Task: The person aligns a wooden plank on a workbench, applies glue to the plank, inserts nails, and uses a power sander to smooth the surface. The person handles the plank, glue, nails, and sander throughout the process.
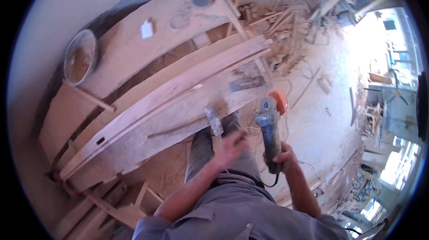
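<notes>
My right hand point(280, 156) grips the dark body of an angle grinder point(269, 123), whose orange disc guard point(280, 99) points away from me. My left hand point(230, 147) is blurred, fingers spread, holding nothing, hovering in front of my trouser leg beside the grinder. A hammer point(214, 121) with a metal head lies at the near edge of a long wooden board point(174, 106) just ahead of the left hand.
Several long planks point(134, 56) lie stacked on the left, with a round metal dish point(80, 56) on one. Scrap wood point(277, 21) is piled at the back. The sawdust-covered floor point(321, 123) spreads right; loose offcuts point(116, 208) lie at lower left.
</notes>
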A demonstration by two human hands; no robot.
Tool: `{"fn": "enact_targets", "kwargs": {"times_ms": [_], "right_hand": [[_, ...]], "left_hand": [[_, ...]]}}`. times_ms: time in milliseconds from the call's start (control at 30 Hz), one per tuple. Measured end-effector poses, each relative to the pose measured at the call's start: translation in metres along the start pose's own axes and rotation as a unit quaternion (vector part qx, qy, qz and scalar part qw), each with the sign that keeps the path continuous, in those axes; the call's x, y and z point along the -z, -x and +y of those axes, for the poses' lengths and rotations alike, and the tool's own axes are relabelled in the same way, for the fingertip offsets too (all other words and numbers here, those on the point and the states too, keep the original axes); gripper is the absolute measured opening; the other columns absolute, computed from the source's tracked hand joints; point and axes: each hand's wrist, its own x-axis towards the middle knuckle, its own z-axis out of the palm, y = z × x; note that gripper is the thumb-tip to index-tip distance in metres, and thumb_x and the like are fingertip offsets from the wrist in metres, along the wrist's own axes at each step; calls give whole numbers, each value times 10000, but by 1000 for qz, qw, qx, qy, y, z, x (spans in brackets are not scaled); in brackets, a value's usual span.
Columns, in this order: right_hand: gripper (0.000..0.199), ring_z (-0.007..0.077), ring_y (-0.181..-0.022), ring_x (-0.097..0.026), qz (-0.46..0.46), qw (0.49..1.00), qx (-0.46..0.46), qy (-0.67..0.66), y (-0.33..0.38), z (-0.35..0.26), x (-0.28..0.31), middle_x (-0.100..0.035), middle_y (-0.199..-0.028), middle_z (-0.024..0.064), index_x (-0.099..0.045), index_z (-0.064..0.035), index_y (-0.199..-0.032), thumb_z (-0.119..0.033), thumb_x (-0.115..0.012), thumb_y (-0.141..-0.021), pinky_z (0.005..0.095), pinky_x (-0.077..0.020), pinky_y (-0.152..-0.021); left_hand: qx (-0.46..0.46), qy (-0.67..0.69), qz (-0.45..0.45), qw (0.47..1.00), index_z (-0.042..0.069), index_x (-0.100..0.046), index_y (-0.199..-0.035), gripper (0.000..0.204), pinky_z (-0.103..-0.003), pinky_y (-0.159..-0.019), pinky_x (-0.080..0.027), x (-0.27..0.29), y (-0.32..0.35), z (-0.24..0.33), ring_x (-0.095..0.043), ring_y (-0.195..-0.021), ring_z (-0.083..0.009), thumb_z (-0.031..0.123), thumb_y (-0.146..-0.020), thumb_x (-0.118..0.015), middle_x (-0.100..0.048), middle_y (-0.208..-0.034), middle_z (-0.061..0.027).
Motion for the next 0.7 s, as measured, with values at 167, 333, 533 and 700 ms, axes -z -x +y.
{"fn": "enact_targets", "kwargs": {"times_ms": [167,333,533,700], "right_hand": [[687,278,-904,-712,-261,946,-68,-181,-24,54,-38,-708,-1061,172,-610,52,-1258,-121,-734,-604,384,-579,-816],[673,223,-1042,-646,-74,956,85,272,-42,8,-81,-661,-1139,100,-600,-4,-1295,-132,-793,-663,351,-508,-942],[585,160,-891,-653,-96,972,77,199,-57,-17,-86,-681,-982,39,-627,-7,-1190,-74,-784,-630,329,-530,-824],[532,151,-840,-658,-153,986,20,70,-57,-15,-88,-664,-957,43,-629,-23,-1161,-92,-775,-654,311,-543,-770]], "left_hand": [[146,379,-110,907,-16,-623,-1317,526,-383,-1005,-516,-21,14,-3,-662,-1107,-221,277,-917,-797,-699,-1209,-95],[65,268,20,961,-35,-554,-1412,642,-368,-1045,-501,-19,4,-18,-649,-1160,-204,252,-906,-825,-678,-1269,-93],[-30,462,0,887,-26,-445,-1512,716,-422,-1149,-430,-12,-8,5,-554,-1353,-257,457,-1022,-642,-545,-1497,-154],[-16,454,53,889,-22,-544,-1410,713,-413,-1037,-524,-24,-14,-12,-671,-1155,-253,584,-1033,-534,-672,-1294,-148]]}}
